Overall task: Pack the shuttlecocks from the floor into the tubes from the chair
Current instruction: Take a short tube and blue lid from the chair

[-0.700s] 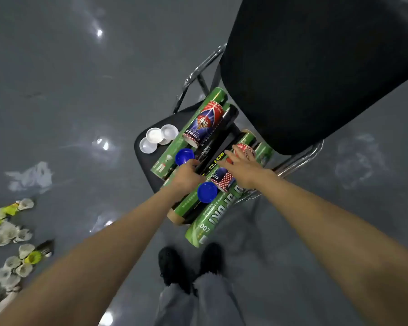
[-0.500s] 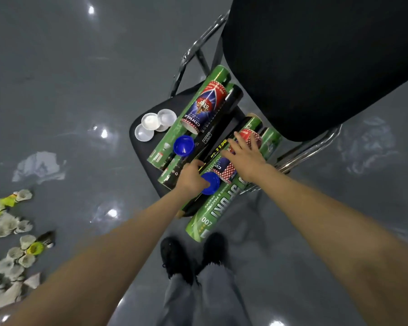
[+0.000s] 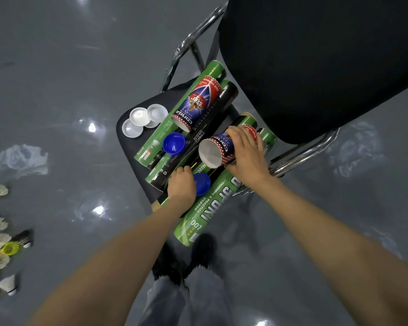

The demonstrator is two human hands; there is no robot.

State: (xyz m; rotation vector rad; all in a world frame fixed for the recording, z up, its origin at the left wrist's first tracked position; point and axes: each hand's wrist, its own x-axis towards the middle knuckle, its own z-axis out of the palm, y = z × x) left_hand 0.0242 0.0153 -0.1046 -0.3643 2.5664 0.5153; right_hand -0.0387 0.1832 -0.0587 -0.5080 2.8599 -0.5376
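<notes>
On the grey floor (image 3: 57,90) stands a black chair (image 3: 316,55). Its backrest fills the upper right and hides the far end of the seat.

Several tubes lie side by side along the seat:
- A long green tube (image 3: 207,208) with white lettering overhangs the front edge, above the person's shoes (image 3: 174,267).
- A black tube (image 3: 212,114) and another green tube (image 3: 170,128) lie to the left, with a short red-and-blue tube (image 3: 196,102) on top of them.

The right grip (image 3: 245,151) is closed round a second short red-and-blue tube (image 3: 224,144), fingers over the top and thumb at the near side. The tube's open end tilts up towards the camera and the rest sits under the palm.

The left grip (image 3: 181,184) lies knuckles up on the tubes near the front edge, fingers curled. I cannot tell whether it holds one. A blue cap (image 3: 201,184) touches its right side and is partly covered by it.

A second blue cap (image 3: 173,142) lies hollow side up between the tubes. Three white caps (image 3: 139,118) overlap on the bare left of the seat.

The shuttlecocks (image 3: 0,231) lie scattered on the floor at the far left, well apart from both grips. Most are white and one is yellow (image 3: 10,248). Several are cut off by the picture's edge, and the count cannot be made out.
</notes>
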